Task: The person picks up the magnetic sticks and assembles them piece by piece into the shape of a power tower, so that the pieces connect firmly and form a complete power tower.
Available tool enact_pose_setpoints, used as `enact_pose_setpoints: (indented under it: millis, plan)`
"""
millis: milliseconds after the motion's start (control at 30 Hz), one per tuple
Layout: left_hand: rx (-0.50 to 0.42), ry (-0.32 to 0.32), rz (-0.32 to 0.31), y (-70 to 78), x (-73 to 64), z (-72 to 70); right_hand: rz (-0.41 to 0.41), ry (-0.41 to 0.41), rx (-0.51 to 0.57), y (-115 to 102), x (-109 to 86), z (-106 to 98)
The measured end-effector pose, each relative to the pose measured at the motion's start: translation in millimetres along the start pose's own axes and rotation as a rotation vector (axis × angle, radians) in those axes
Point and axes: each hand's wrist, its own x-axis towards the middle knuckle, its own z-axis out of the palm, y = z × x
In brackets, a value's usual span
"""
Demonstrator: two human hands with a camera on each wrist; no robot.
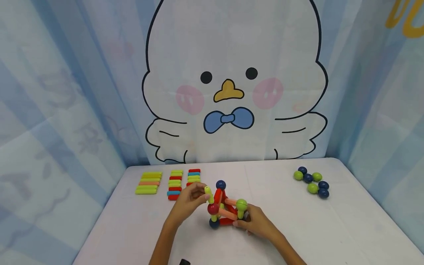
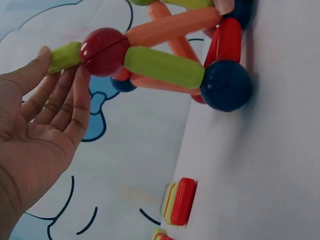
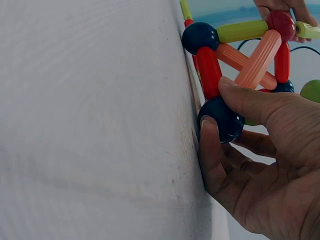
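Observation:
A frame of coloured magnetic rods and balls stands on the table in front of me. My left hand [image 1: 189, 201] pinches a short yellow-green rod [image 1: 209, 194] between thumb and fingers; its lower end meets the red ball [image 2: 105, 51] at the frame's upper left corner. Low on the right side, my right hand [image 1: 260, 222] grips a dark blue ball [image 3: 221, 117], with the thumb up by an orange rod [image 3: 259, 60]. A green ball [image 1: 241, 204] sits above that hand on an upright rod. Another dark blue ball [image 1: 221, 184] tops the back of the frame.
Rows of loose rods in yellow, green, orange, red and blue lie at the back left, the longer rods [image 1: 149, 183] outermost and shorter rods [image 1: 175, 184] beside them. Loose blue and green balls [image 1: 307, 178] cluster at the back right. A printed curtain [image 1: 232, 143] hangs behind the table [image 1: 298, 228].

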Motion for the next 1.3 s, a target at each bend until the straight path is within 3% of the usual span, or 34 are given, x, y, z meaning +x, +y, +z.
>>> enact_pose_setpoints:
  millis: [100,300,467,600,767,1000,1167,1300]
  plan:
    - [-0.007,-0.025,0.011,1.3,0.2,7.7,-0.025,-0.005,0.008,0.9,0.5,0.4]
    - [0.100,-0.034,0.063,3.1,-1.2,17.3,-0.027,-0.013,-0.009,2.1,0.4,2.2]
    - [0.134,-0.008,0.088,5.5,-1.2,20.0,-0.011,-0.012,0.006,1.0,2.2,3.2]
    - [0.193,-0.043,0.102,5.4,-0.5,19.9,-0.004,-0.007,-0.013,0.9,2.6,2.2]
    - [0.346,-0.060,0.165,7.7,-2.2,23.0,-0.040,-0.012,-0.024,2.3,1.7,0.6]
    - [0.632,-0.044,0.273,13.6,-5.8,37.9,-0.067,-0.013,-0.069,3.5,1.1,1.0]
    - [0.822,-0.015,0.334,17.1,-6.6,45.3,-0.114,0.046,-0.188,2.7,0.2,4.9]
    - [0.913,0.000,0.383,16.7,-6.0,49.1,-0.139,0.082,-0.234,1.5,-0.8,7.8]
